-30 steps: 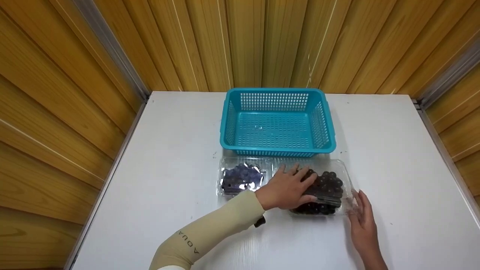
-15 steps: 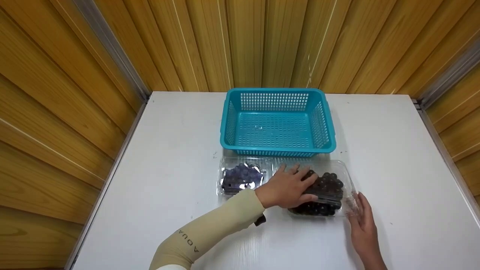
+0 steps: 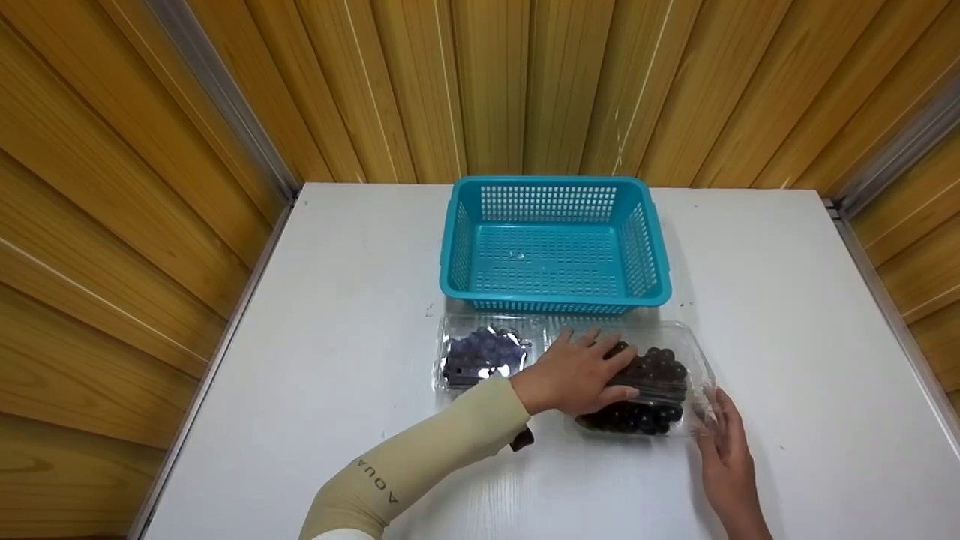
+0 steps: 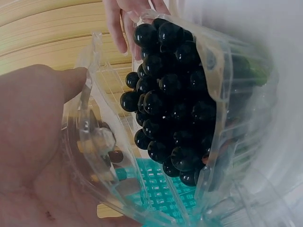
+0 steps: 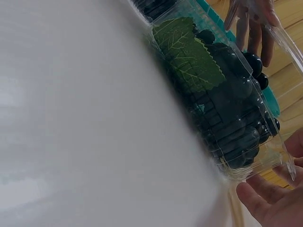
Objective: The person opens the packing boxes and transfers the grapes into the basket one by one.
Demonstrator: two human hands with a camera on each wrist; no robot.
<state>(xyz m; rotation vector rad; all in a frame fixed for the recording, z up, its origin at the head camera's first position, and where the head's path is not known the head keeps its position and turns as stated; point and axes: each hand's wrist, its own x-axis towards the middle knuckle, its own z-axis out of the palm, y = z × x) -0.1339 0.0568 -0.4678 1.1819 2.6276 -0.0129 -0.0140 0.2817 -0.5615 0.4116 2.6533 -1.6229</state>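
In the head view, my left hand [image 3: 577, 379] lies with spread fingers on the lid of a clear plastic clamshell box [image 3: 694, 349]. Inside are dark grapes [image 3: 660, 367], partly covered by that hand. My right hand [image 3: 727, 465] grips the box's right end, thumb towards me. From the left wrist, the lid [image 4: 118, 94] stands a little apart from the base, and the grapes [image 4: 175, 85] heap above the base's rim. A green leaf [image 5: 189, 56] shows through the box wall in the right wrist view.
Left of this box stands a second clear box of grapes [image 3: 487, 356], partly behind my left forearm. A turquoise basket [image 3: 555, 300] with nothing in it sits right behind both boxes. Wood-patterned walls [image 3: 570, 90] enclose the white table [image 3: 337, 300].
The right end of the grape box has shifted slightly towards me, and my right fingers have moved down a little with it. My left hand stays spread on the lid.
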